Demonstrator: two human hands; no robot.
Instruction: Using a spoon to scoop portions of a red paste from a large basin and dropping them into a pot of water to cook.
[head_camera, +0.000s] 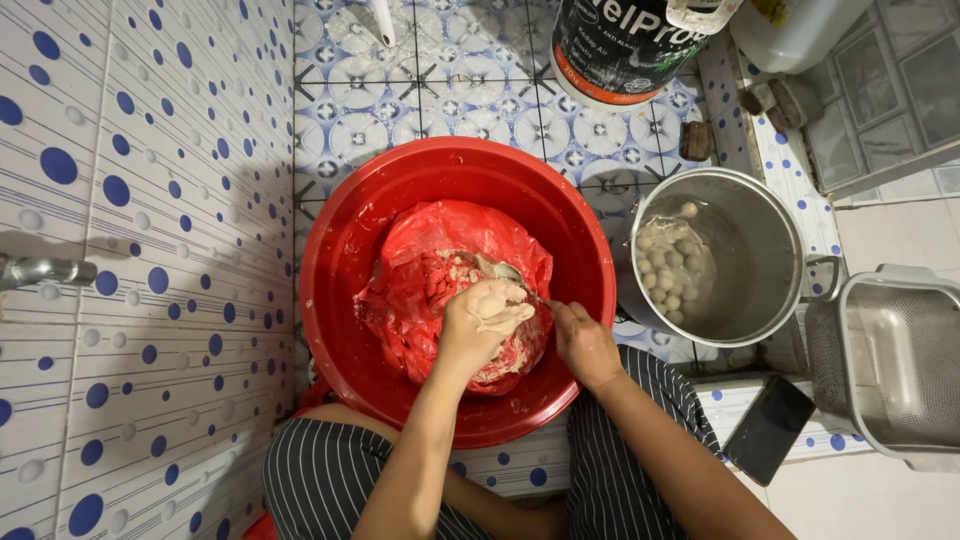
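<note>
Left hand (482, 318) is clenched on a paste lump over the red basin (340, 250). A spoon (510, 275), pinched in the right hand (583, 343), is laid touching it, handle slanting toward the steel pot (770, 250) side.

Two hands are seen, one left hand (482, 318) and one right hand (584, 343). One spoon (505, 274), one red basin (350, 250) and one red plastic bag (430, 235) are counted. One metal pot (760, 250) is shown, in which roughly a dozen pale balls (665, 270) are held; an exact count cannot be made. One black bucket (620, 45), one phone (768, 428), one strainer (890, 360) and one tap (40, 270) are counted.
</note>
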